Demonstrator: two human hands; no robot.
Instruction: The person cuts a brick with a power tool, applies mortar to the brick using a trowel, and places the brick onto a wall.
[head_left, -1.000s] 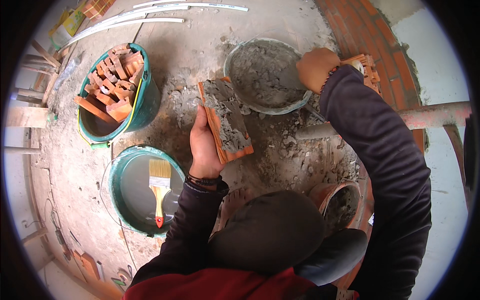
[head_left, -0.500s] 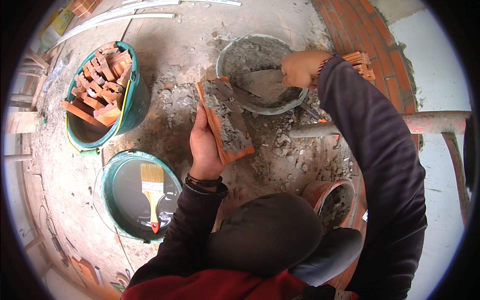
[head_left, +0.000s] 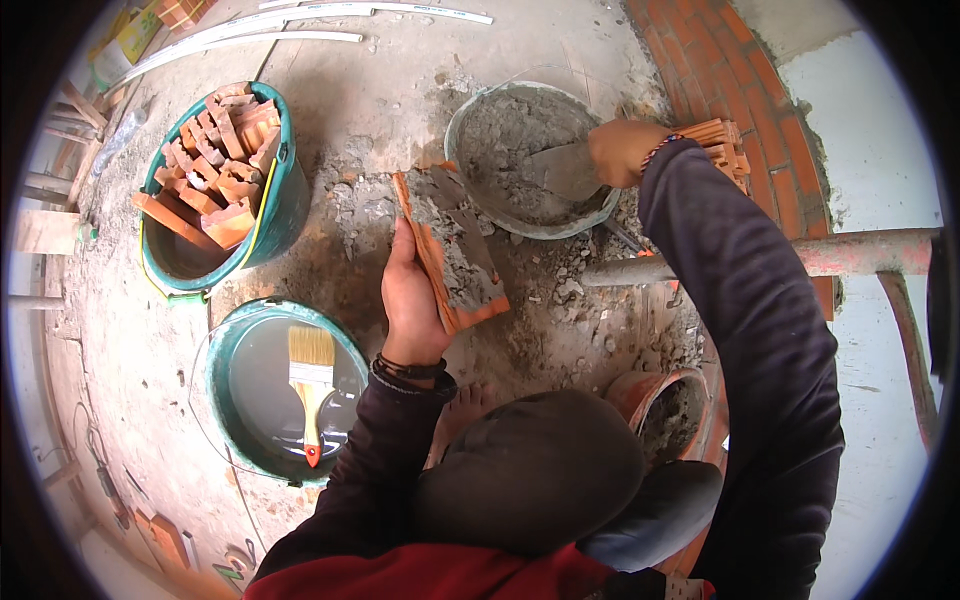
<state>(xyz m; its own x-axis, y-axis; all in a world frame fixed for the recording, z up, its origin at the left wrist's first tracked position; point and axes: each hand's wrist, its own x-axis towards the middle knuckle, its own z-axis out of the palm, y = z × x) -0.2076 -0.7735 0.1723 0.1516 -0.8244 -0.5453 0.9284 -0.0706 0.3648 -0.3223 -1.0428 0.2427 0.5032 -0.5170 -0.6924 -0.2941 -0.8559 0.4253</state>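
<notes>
My left hand [head_left: 414, 300] grips a thin orange brick tile [head_left: 452, 245] by its left edge, with the thumb along the side. Grey mortar covers most of the tile's upward face, leaving orange at the bottom end and along the left edge. Beyond it to the right, my right hand [head_left: 626, 154] is closed round a trowel whose handle is hidden by the fingers. The trowel's grey blade [head_left: 562, 172] lies in the mortar inside a round basin [head_left: 452, 128].
To the left stand a green bucket [head_left: 292, 205] of brick pieces and another green bucket [head_left: 222, 400] of cloudy water with a paintbrush [head_left: 312, 385]. A small orange bucket [head_left: 632, 392] is by my knee. A pipe [head_left: 690, 266] crosses at right, near brickwork [head_left: 765, 120].
My right hand has shifted slightly right and away from me with the trowel, its blade moving across the mortar. The left hand still holds the tile in nearly the same place.
</notes>
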